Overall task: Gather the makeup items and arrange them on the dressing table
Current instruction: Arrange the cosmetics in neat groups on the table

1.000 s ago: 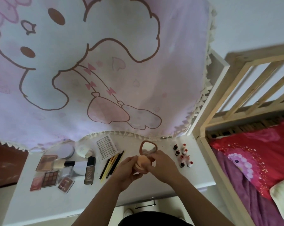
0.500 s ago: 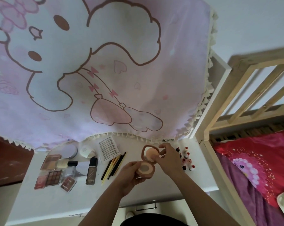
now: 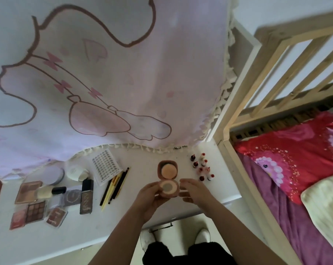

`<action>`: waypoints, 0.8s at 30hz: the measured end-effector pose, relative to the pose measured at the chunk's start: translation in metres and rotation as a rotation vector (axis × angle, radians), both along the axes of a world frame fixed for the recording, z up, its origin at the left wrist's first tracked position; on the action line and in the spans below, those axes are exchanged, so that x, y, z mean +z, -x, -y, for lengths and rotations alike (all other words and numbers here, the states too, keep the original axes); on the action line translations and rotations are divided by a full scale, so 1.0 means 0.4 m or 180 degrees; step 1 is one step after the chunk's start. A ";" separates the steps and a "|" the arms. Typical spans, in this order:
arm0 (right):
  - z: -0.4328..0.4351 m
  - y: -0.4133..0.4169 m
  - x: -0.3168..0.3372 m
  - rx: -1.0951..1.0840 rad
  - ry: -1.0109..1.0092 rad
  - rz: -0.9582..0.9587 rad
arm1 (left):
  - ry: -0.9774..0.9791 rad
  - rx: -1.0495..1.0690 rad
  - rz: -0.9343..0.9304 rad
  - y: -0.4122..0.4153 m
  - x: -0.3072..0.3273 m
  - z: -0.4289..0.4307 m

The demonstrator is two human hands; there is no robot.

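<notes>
Left grip (image 3: pixel 150 197) is clamped on the base of the open compact (image 3: pixel 168 186), fingers curled round its left side, just over the near part of the bench (image 3: pixel 47 236). I'd guess it's held level so the puff (image 3: pixel 169 170) sits in the raised lid. Right grip (image 3: pixel 195 190) is apart, fingers relaxed, just right of the base; contact unclear. Both forearms reach forward, wrists roughly level. Beyond the right grip: small bottles (image 3: pixel 202 169), upright. Left of the left grip: pencils (image 3: pixel 114 186), then the foundation bottle (image 3: pixel 86 196), and the palettes (image 3: pixel 35 208) furthest.
</notes>
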State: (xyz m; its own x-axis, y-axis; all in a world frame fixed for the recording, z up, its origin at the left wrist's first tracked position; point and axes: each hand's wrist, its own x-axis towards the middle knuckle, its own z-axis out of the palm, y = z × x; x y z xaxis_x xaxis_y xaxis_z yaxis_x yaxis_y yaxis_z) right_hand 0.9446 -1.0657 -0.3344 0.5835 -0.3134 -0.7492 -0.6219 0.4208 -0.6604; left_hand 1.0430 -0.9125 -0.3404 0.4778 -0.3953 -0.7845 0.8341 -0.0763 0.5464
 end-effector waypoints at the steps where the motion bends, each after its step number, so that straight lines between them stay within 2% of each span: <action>1: 0.003 0.008 -0.018 0.0056 0.0037 0.0015 | -0.0021 -0.0026 -0.0030 0.000 -0.019 0.013; 5: 0.023 0.020 -0.076 0.0056 0.0678 0.0032 | -0.0321 -0.0409 0.0044 0.004 -0.067 0.059; 8: 0.043 0.010 -0.113 -0.0123 0.1040 -0.0047 | -0.0854 -0.0892 0.0523 -0.012 -0.120 0.089; 12: 0.050 0.002 -0.129 -0.0239 0.1357 -0.0087 | -0.1191 -0.0986 0.0841 -0.031 -0.165 0.135; 24: 0.022 0.023 -0.153 -0.0360 0.1506 -0.0322 | -0.1691 -0.0929 0.1471 -0.018 -0.195 0.176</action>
State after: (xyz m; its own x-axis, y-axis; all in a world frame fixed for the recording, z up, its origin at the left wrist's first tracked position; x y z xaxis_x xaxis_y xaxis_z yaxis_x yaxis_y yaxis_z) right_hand 0.9354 -1.0745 -0.3956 0.4581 -0.6898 -0.5606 -0.6604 0.1581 -0.7341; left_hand 1.0501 -0.9831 -0.4186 0.7378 -0.1811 -0.6503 0.4352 -0.6089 0.6633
